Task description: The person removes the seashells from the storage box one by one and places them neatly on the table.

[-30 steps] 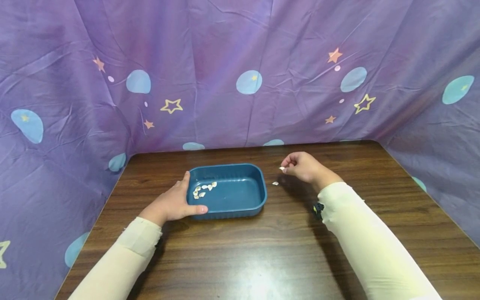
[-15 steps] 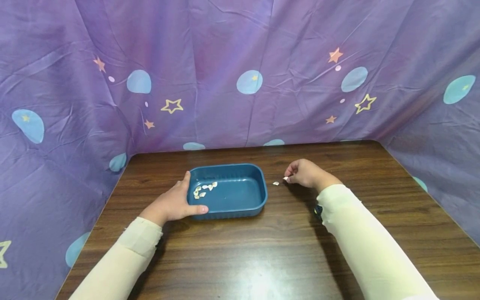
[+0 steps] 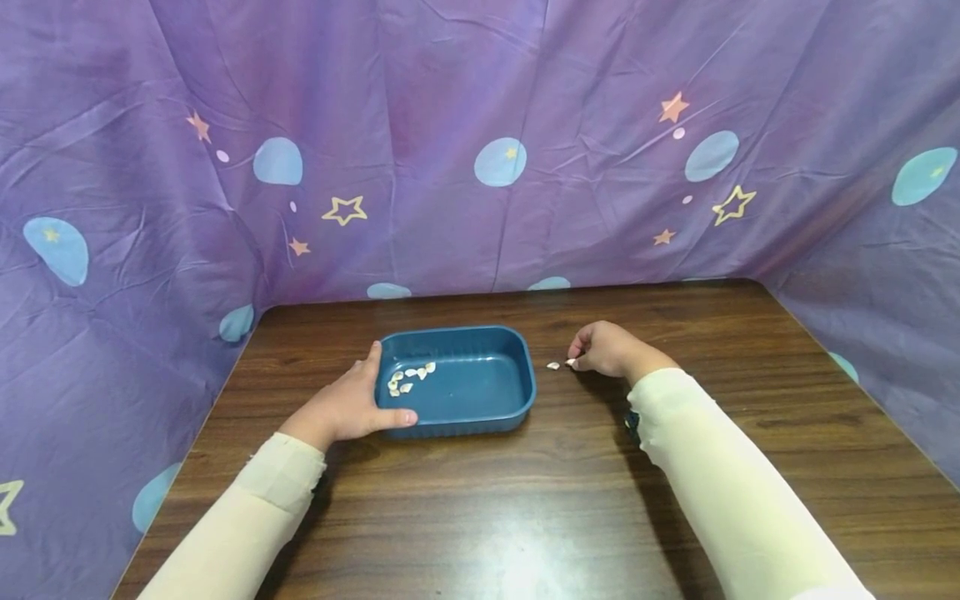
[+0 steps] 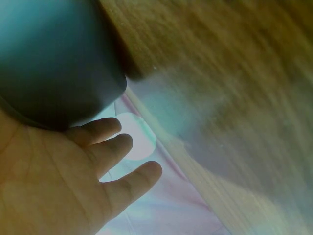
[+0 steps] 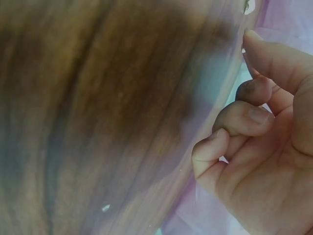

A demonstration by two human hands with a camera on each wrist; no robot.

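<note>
Right hand (image 3: 606,348) pinches one shell (image 3: 572,364), toward counter's (image 3: 420,517) back edge; loose shell (image 3: 552,367) just beside, between it and tray (image 3: 465,427); right hand nearer. Left hand (image 3: 348,404), fingers straight, rests on tray's end toward left edge.

Between the left sleeve (image 3: 240,521) and the right sleeve (image 3: 738,475), open worktop (image 3: 480,500) runs up to the blue tray (image 3: 465,426), whose walls, with the left hand (image 3: 345,404) against its left end, bar the middle. Right of it, a loose shell (image 3: 552,366) and the right hand (image 3: 609,348) narrow the passage; the far right corner lies open. Purple curtain (image 3: 427,100) backs the far edge.
</note>
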